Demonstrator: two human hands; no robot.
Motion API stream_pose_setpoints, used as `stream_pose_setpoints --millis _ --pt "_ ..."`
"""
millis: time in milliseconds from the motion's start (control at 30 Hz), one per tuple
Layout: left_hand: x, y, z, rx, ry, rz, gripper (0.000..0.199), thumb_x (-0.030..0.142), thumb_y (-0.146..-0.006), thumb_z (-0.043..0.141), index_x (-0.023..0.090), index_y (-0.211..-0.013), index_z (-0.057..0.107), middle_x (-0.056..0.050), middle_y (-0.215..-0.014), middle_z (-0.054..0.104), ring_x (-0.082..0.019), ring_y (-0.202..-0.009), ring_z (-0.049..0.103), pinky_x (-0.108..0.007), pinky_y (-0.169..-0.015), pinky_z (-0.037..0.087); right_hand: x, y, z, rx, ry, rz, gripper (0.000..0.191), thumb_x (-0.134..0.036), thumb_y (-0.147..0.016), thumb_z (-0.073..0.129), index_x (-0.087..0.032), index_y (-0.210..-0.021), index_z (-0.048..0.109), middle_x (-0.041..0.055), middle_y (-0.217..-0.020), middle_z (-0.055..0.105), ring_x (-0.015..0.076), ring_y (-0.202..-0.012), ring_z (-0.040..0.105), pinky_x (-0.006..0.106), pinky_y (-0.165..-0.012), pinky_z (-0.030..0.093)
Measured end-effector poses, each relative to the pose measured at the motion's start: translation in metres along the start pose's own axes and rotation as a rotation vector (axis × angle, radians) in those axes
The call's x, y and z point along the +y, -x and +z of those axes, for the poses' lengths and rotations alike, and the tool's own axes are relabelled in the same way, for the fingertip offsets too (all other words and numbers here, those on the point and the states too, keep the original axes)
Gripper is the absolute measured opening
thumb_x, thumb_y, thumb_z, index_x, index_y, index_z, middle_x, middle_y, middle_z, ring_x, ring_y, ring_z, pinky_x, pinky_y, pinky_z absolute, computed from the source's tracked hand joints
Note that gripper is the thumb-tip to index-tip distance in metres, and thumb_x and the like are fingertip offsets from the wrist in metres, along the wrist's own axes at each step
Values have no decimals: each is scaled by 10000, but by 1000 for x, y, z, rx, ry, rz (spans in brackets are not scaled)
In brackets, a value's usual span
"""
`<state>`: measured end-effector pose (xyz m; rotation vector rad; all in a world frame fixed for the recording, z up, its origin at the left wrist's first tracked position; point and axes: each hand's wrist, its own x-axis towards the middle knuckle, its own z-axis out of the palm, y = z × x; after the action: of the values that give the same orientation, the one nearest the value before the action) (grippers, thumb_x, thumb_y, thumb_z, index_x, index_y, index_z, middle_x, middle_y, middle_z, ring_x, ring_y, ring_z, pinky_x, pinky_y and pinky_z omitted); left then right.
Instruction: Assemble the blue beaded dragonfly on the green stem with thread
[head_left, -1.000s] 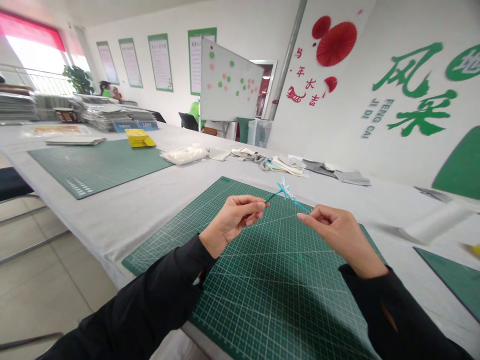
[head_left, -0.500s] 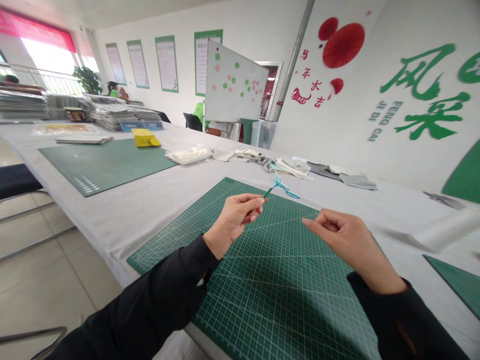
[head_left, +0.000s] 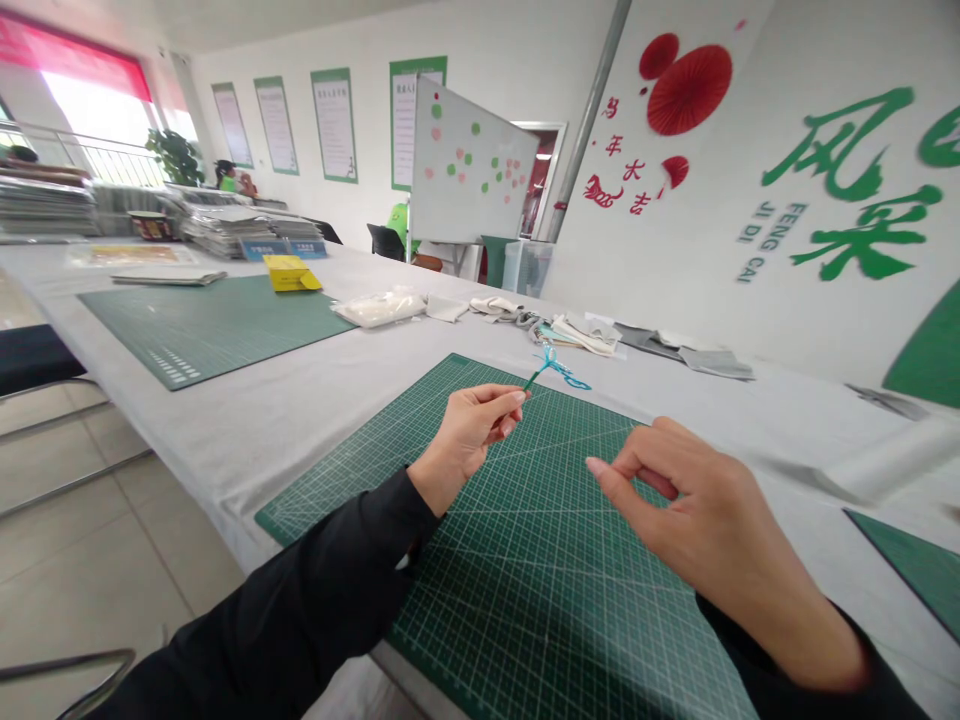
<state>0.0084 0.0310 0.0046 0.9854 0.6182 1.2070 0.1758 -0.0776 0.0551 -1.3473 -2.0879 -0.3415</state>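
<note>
Light-blue branching sprig with pale, bead-like dots [head_left: 550, 366] is, in the head view, held up in the air; it shows against the grey-white cloth-covered table [head_left: 337, 400] just past the far edge of the dark green gridded cutting mat [head_left: 420, 450], near the middle of that edge. Its slim dark green stem [head_left: 532, 380] slants down into the left hand [head_left: 472, 430], which is closed in a narrow pinch, thumb against forefinger, close to the stem's upper part. The right hand [head_left: 690, 500] hangs over the right part of the mat, well apart from the sprig, fingers bent and thumb near the forefinger. Nothing shows in it; I cannot tell whether its tips meet or pinch something very fine.

Beyond the mat's far edge lie cream and grey fabric scraps [head_left: 585, 334] and a clear plastic packet of white material [head_left: 385, 308].

For good handling, the pinch is best placed on the green stem, clear of the blue branches, firm enough to stop the stem rolling. The free hand should come in from the side with fingertips only, touching one branch at a time, since loops this thin probably bend or snag easily.
</note>
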Motion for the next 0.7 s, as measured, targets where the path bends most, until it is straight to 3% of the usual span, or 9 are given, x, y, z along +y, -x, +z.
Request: stream_pose_setpoints --millis 233,400,500,600,700 --pt "-4 2 2 10 -126 51 148 217 -674 686 87 -740 660 20 -535 542 -23 -385 399 -165 -367 218 -14 1 -8 39 73 -144 258 -213 -839 575 -190 -620 442 -22 -571 449 130 -596 393 273 -576 303" --pt "-4 2 0 -6 -437 191 112 198 -700 639 104 -743 681 8 -540 572 -51 -429 438 -191 -434 331 -16 0 -19 61 152 -202 220 -212 -859 553 -188 -652 482 2 -600 492 154 -637 417 294 -607 318" --pt "-4 4 -3 -98 -761 306 122 171 -718 590 118 -726 700 -35 -626 647 -102 -555 542 -226 -544 409 -13 1 -23 38 256 -274 250 -207 -871 524 -190 -625 483 18 -597 486 173 -642 410 318 -616 312" --pt "-5 8 -4 -208 -1063 403 171 133 -721 543 134 -690 712 -44 -638 666 -123 -579 551 -247 -573 407 -12 0 -20 -10 334 -403 257 -159 -858 522 -191 -603 503 24 -591 476 180 -634 394 333 -609 294" --pt "-6 11 -5 -340 -1207 423 200 90 -699 527 142 -641 712 -43 -624 668 -131 -589 561 -249 -589 406 -15 -1 -16 -28 382 -520 260 -122 -830 544 -187 -580 518 23 -574 465 176 -615 374 336 -581 267"
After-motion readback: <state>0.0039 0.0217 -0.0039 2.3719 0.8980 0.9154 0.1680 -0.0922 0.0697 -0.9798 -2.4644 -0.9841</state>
